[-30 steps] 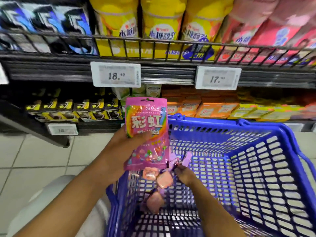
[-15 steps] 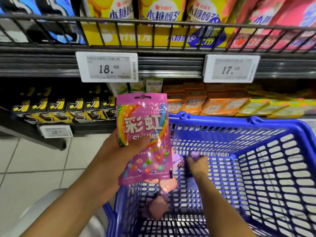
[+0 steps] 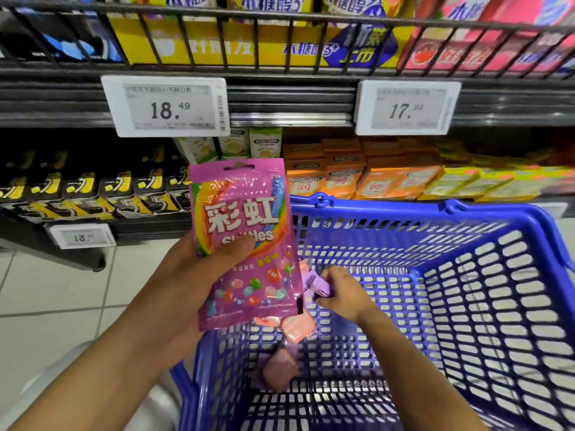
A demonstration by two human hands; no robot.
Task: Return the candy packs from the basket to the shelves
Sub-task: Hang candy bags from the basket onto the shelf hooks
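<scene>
Purple and glossy, the Skittles pouch (image 3: 245,244) stands upright in the person's left hand (image 3: 199,275), thumb pressed across its printed front and fingers behind, held just over the near-left corner of the blue basket (image 3: 466,213). The right hand (image 3: 345,290) is down inside the basket with its fingers curled round a small lilac pack (image 3: 317,284), lifting it off the floor of the mesh. Three more small packs lie below: two pale pink ones (image 3: 295,328) touching each other under the pouch's lower edge, and a duller pink one (image 3: 277,371) nearer the person. To my eye the step in hand is gathering what is left before shelving, and it would go best if the right hand took a firm pinch on the body of the little pack and not on a loose wrapper end, since that film looks slippery and could slide through the open slots of the basket wall. The pouch is a flat, crinkly foil with a hang hole at the top, so it probably belongs on a peg or in a row I cannot see here. Beyond, the shelves (image 3: 280,98) carry stiff orange cartons (image 3: 342,178), black gum sleeves (image 3: 93,194) and white price tags (image 3: 165,107).
</scene>
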